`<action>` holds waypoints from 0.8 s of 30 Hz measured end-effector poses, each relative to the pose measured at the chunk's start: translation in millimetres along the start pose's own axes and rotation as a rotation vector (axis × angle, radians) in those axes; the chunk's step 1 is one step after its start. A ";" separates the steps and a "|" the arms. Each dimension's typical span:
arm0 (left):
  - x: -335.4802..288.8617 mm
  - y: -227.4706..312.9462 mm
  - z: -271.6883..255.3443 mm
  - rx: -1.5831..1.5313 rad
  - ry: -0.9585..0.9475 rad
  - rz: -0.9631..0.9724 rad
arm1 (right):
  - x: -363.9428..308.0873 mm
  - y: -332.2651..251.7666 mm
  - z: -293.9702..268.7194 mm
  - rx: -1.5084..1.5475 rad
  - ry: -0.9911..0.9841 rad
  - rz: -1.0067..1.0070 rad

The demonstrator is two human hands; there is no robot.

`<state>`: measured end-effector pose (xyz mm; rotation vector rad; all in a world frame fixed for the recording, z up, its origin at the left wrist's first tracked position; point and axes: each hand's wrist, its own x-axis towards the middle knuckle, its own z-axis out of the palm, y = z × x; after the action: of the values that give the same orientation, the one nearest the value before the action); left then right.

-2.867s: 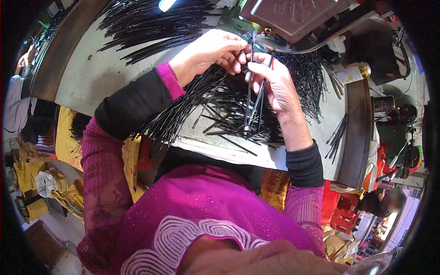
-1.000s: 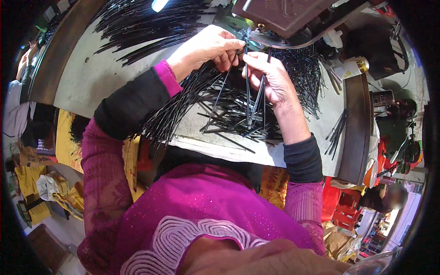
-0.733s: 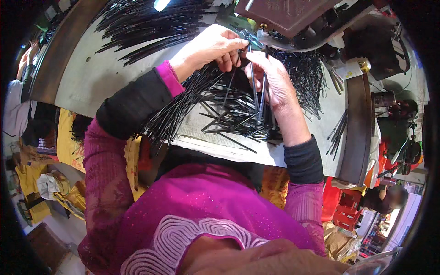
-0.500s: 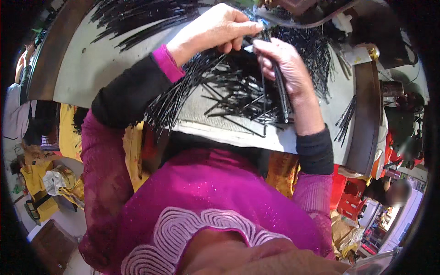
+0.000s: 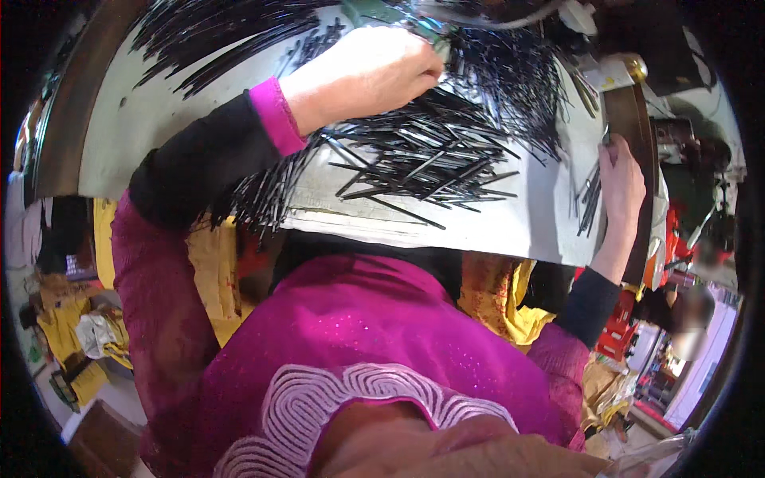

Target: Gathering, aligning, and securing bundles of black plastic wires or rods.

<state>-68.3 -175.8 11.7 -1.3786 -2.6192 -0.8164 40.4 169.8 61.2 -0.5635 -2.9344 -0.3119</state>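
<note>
My left hand (image 5: pixel 370 73) is closed, its fingers curled over the far side of a loose heap of thin black sticks (image 5: pixel 430 155). Whatever its fingertips pinch is hidden. At the right end of the table my right hand (image 5: pixel 621 177) has its fingers drawn together, beside a small bunch of black sticks (image 5: pixel 588 201) that lies by the raised edge. A small dark tip shows at its fingertips, too little to name.
More black sticks spread over the far left (image 5: pixel 231 40) and the far right (image 5: pixel 510 80) of the white table (image 5: pixel 119 135). A dark wooden rim (image 5: pixel 629 119) bounds its right end, near a gold-capped white container (image 5: pixel 613 73). A pale cable (image 5: pixel 494 17) crosses the far side.
My right hand has moved from the middle of the table to its right edge; the long black sticks it held no longer show there. My left hand has shifted slightly left and nearer, its fingers curled.
</note>
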 end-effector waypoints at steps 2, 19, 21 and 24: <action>2.3 2.3 6.5 0.169 -0.035 0.079 | -0.8 -2.3 0.6 0.133 0.068 -0.028; -4.8 0.6 9.7 0.176 -0.070 0.151 | 2.3 -121.9 26.4 0.533 0.161 -0.623; -5.9 2.1 7.3 0.151 -0.041 0.151 | 5.6 -129.8 29.8 0.399 0.176 -0.647; -6.7 0.4 6.1 0.110 -0.001 0.147 | 10.6 -135.3 35.1 0.280 0.199 -0.706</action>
<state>-62.9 -177.6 4.7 -1.5190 -2.4859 -0.6428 -23.9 58.6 5.1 0.5223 -2.7967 -0.0132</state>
